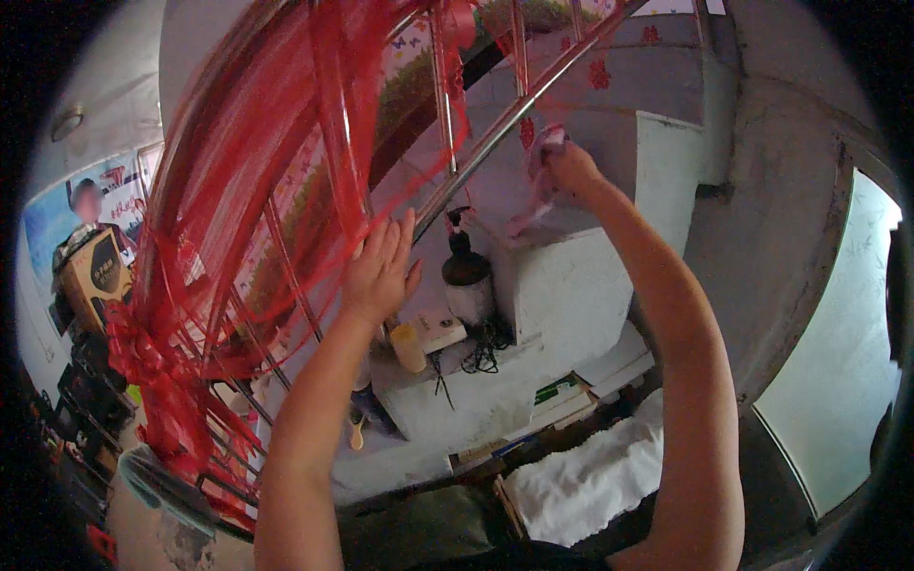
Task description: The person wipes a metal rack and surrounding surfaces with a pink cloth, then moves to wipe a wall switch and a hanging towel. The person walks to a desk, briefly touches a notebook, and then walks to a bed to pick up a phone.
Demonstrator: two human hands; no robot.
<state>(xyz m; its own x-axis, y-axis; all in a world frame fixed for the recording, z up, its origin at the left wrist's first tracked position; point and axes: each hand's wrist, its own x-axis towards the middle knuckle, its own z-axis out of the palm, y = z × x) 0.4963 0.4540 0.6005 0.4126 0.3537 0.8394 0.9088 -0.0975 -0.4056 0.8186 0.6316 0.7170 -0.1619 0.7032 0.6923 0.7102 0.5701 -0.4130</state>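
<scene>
My left hand lies on the lower metal rail of a stair banister, fingers stretched out and thumb apart. Red sheer fabric is draped along the banister, its edge close by these fingers. Bunched in my right hand is a pinkish cloth, with a loose end hanging onto a grey stair step. On the step below, between my arms, stand a dark pump bottle, a small white box, a yellowish cup-like container and a coiled black cable.
A wooden hairbrush lies lower down. Papers and boxes sit beside the steps, near a white cloth. At the right is a frosted glass door panel. A cardboard box and a poster are at the left.
</scene>
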